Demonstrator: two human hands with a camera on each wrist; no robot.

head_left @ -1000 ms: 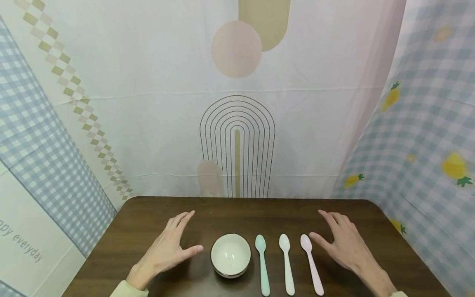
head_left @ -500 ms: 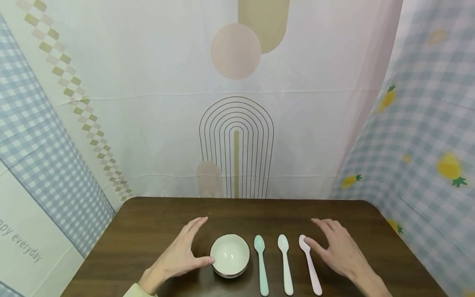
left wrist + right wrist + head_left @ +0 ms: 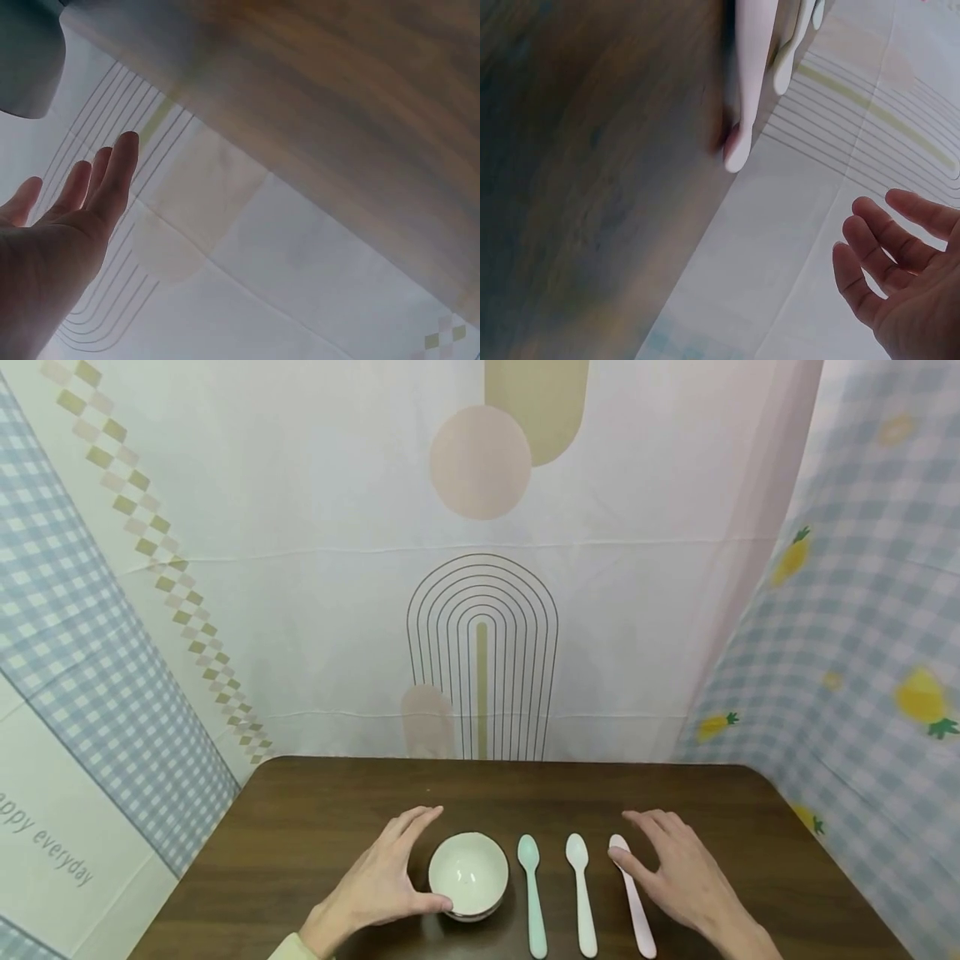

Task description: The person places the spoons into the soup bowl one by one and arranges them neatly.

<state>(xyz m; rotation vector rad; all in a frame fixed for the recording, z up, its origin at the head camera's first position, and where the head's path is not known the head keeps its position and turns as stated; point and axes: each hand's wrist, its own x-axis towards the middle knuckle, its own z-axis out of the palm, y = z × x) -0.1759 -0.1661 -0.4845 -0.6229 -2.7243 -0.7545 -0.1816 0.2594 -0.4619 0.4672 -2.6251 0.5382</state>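
A small white bowl with a dark rim (image 3: 468,870) stands on the table, and its side (image 3: 28,60) shows at the top left of the left wrist view. Just left of it my left hand (image 3: 386,881) has its fingers extended and spread from the thumb, whose tip overlaps the bowl's near rim. Three spoons lie in a row right of the bowl: mint green (image 3: 533,897), white (image 3: 582,897) and pale pink (image 3: 637,910). My right hand (image 3: 682,872) is beside the pink spoon, fingers relaxed and holding nothing, its thumb overlapping the spoon's head in the head view.
The dark brown wooden table (image 3: 337,785) runs back to a white patterned cloth (image 3: 337,635). Blue checked cloths hang on the left (image 3: 82,610) and on the right (image 3: 862,635), the right one with yellow fruit prints.
My left hand has moved right and slightly nearer, up to the bowl. My right hand has shifted left and slightly nearer, over the pink spoon's head. Bowl and spoons have stayed in place.
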